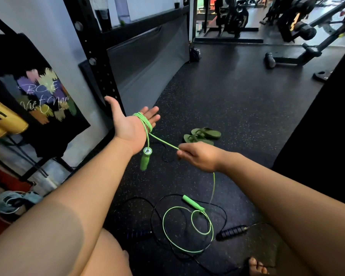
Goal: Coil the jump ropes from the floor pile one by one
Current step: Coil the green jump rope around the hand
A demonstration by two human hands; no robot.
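The step in hand is the winding of the green rope (pixel 163 143) around the left hand (pixel 131 124). The left hand is held palm up with fingers spread flat; it is not closed on anything. Several turns of the rope are looped around the palm near the base of the fingers. One green handle (pixel 145 159) hangs free from these turns, just below the left wrist.

The right hand (pixel 197 156) is pinched shut on the rope, close to the left hand, and a short taut run is drawn between the two. From the right hand the rope drops to the floor (pixel 227 100), where the slack lies in two loose loops beside the second handle (pixel 193 203). The coil is judged to be partly done, since much of the rope remains unwound.

A black rope (pixel 153 214) with dark handles (pixel 232 232) lies on the floor, crossing beneath the green loops; it is untouched.

The next move calls for another turn to be laid around the left palm, with slack fed through the right hand. Light tension is to be kept so that the existing turns do not slip off the open fingers. Snagging of the green loops on the black rope is a likely fault.
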